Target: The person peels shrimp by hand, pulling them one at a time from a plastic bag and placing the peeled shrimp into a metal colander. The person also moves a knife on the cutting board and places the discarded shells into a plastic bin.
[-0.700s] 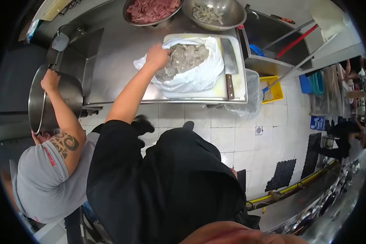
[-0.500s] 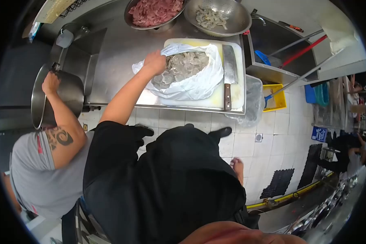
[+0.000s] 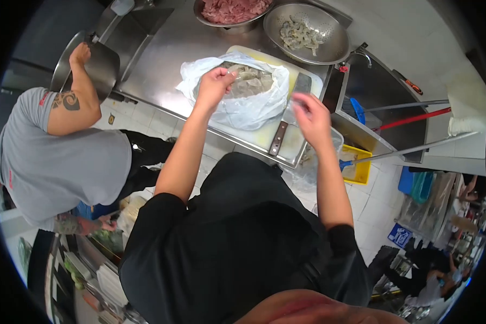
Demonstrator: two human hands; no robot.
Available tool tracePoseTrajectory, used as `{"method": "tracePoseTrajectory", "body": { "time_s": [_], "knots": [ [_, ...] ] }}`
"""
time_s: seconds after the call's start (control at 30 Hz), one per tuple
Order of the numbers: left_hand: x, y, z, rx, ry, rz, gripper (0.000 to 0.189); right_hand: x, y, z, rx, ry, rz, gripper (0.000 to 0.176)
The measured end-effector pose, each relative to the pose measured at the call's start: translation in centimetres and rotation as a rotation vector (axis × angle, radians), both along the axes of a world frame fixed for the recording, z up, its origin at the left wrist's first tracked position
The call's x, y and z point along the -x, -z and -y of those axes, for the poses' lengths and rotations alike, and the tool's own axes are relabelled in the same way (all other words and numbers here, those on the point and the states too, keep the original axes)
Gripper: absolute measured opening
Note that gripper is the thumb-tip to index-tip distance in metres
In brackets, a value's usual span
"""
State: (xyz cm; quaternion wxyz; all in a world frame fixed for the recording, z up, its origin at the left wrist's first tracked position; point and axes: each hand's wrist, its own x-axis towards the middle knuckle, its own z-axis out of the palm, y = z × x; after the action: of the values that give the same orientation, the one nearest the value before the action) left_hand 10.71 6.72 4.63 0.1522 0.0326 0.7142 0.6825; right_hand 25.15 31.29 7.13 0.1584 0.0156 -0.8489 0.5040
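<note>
My left hand is above the near-left part of a white plastic bag, its thumb and fingers pinched together on what looks like a raw shrimp. Greyish raw shrimp fill the opening of the bag. The bag sits on a white cutting board. Over the board's right side hovers my right hand, fingers apart, with nothing seen in it. Just left of that hand lies a cleaver with a brown wooden handle, its blade pointing away from me.
Behind the board stand a metal colander with some shrimp and a bowl of sliced raw meat. A co-worker in a grey shirt holds a large pot at left. Mop handles and a yellow bucket are at right.
My right hand has risen from beside my body to over the board. My left hand has moved slightly and now pinches. My view has turned, and the co-worker has stepped back.
</note>
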Motion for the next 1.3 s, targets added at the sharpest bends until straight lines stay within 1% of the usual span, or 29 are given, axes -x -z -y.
{"method": "tracePoseTrajectory", "body": {
  "time_s": [0.07, 0.1, 0.13, 0.17, 0.2, 0.23, 0.33, 0.37, 0.4, 0.43, 0.47, 0.5, 0.53, 0.57, 0.6, 0.63, 0.67, 0.73, 0.77, 0.83, 0.9, 0.93, 1.03, 1.1, 1.13, 1.17, 1.2, 1.23, 1.3],
  "knots": [
    [-2.9, 0.2, -1.2, -0.163, -0.078, 0.092, 0.018, 3.5, -0.1, 2.9, -0.217, -0.068, -0.263, 0.028],
    [-4.1, 0.3, -1.7, -0.218, -0.098, 0.136, 0.016, 4.1, -0.3, 4.3, -0.216, -0.085, -0.266, 0.028],
    [-5.2, 0.4, -2.1, -0.221, -0.115, 0.131, 0.016, 4.7, -0.7, 5.6, -0.317, -0.118, -0.301, 0.027],
    [-6.0, 0.5, -2.3, -0.341, -0.118, 0.192, 0.014, 5.0, -1.0, 6.2, -0.416, -0.151, -0.343, 0.025],
    [-6.3, 0.7, -2.1, -0.461, -0.118, 0.248, 0.013, 5.3, -0.9, 6.4, -0.413, -0.165, -0.357, 0.025],
    [-6.4, 0.7, -1.8, -0.49, -0.11, 0.256, 0.013, 5.5, -0.5, 6.4, -0.395, -0.193, -0.336, 0.024],
    [-6.6, 0.0, -0.8, -0.494, -0.102, 0.297, 0.018, 6.5, 0.9, 6.2, -0.372, -0.253, -0.265, 0.027],
    [-6.4, 0.1, -0.7, -0.491, -0.097, 0.299, 0.018, 6.8, 1.4, 5.9, -0.281, -0.259, -0.208, 0.028],
    [-6.2, 0.3, -0.7, -0.325, -0.11, 0.159, 0.02, 6.6, 2.0, 5.8, -0.187, -0.257, -0.145, 0.028],
    [-5.9, 0.5, -0.8, -0.162, -0.118, 0.013, 0.021, 6.4, 2.6, 5.8, -0.188, -0.243, -0.14, 0.028],
    [-5.8, 0.5, -1.1, -0.165, -0.102, 0.008, 0.021, 6.5, 3.0, 5.7, 0.081, -0.223, 0.015, 0.028],
    [-5.7, 0.5, -1.7, -0.022, -0.106, -0.2, 0.022, 6.9, 3.0, 5.7, 0.351, -0.2, 0.161, 0.027],
    [-5.6, 0.5, -2.0, 0.119, -0.111, -0.41, 0.022, 7.2, 2.9, 5.6, 0.35, -0.184, 0.146, 0.027],
    [-5.3, 0.4, -1.9, 0.142, 0.009, -0.368, 0.021, 7.2, 2.9, 5.5, 0.411, -0.187, 0.196, 0.028],
    [-5.0, 0.2, -1.9, 0.137, 0.028, -0.373, 0.021, 7.1, 3.1, 5.4, 0.471, -0.189, 0.248, 0.03],
    [-4.7, -0.1, -2.1, 0.185, 0.086, -0.317, 0.021, 7.3, 3.5, 5.3, 0.475, -0.167, 0.317, 0.032],
    [-4.4, -0.3, -2.2, 0.234, 0.144, -0.26, 0.021, 7.3, 3.8, 5.1, 0.477, -0.146, 0.313, 0.032],
    [-3.7, 0.4, -2.9, 0.261, 0.2, -0.306, 0.022, 7.0, 3.3, 5.3, 0.096, -0.05, 0.137, 0.03],
    [-3.5, 0.8, -3.5, 0.23, 0.199, -0.245, 0.023, 6.8, 2.9, 5.2, 0.097, -0.029, 0.139, 0.03],
    [-3.2, 1.2, -4.2, 0.2, 0.219, -0.179, 0.025, 6.4, 0.7, 5.4, -0.401, -0.003, -0.007, 0.033],
    [-2.9, 1.4, -4.8, 0.14, 0.288, -0.279, 0.025, 6.6, 0.3, 5.5, -0.419, 0.003, -0.004, 0.032],
    [-2.7, 1.3, -5.0, 0.138, 0.31, -0.278, 0.025, 6.7, 0.3, 5.4, -0.44, -0.016, -0.009, 0.031],
    [-2.0, 1.3, -5.4, 0.174, 0.384, -0.296, 0.027, 7.3, 0.7, 5.0, -0.442, -0.029, 0.095, 0.028],
    [-1.6, 2.2, -5.6, 0.268, 0.345, -0.437, 0.026, 7.3, 1.0, 5.4, -0.436, -0.004, 0.089, 0.029],
    [-1.4, 2.5, -5.7, 0.266, 0.348, -0.438, 0.026, 7.5, 1.1, 5.4, -0.43, 0.016, 0.075, 0.029],
    [-1.4, 2.7, -5.9, 0.196, 0.357, -0.359, 0.026, 7.6, 1.0, 5.4, -0.43, 0.018, 0.075, 0.029],
    [-1.4, 2.5, -6.0, 0.126, 0.366, -0.279, 0.026, 7.7, 0.9, 5.4, -0.326, 0.023, 0.091, 0.028],
    [-1.4, 2.2, -5.9, 0.125, 0.365, -0.279, 0.026, 7.8, 0.8, 5.3, -0.222, 0.025, 0.106, 0.027],
    [-1.3, 1.4, -5.5, 0.158, 0.375, -0.201, 0.022, 8.1, 0.6, 5.1, -0.232, 0.022, 0.123, 0.025]
  ]
}}
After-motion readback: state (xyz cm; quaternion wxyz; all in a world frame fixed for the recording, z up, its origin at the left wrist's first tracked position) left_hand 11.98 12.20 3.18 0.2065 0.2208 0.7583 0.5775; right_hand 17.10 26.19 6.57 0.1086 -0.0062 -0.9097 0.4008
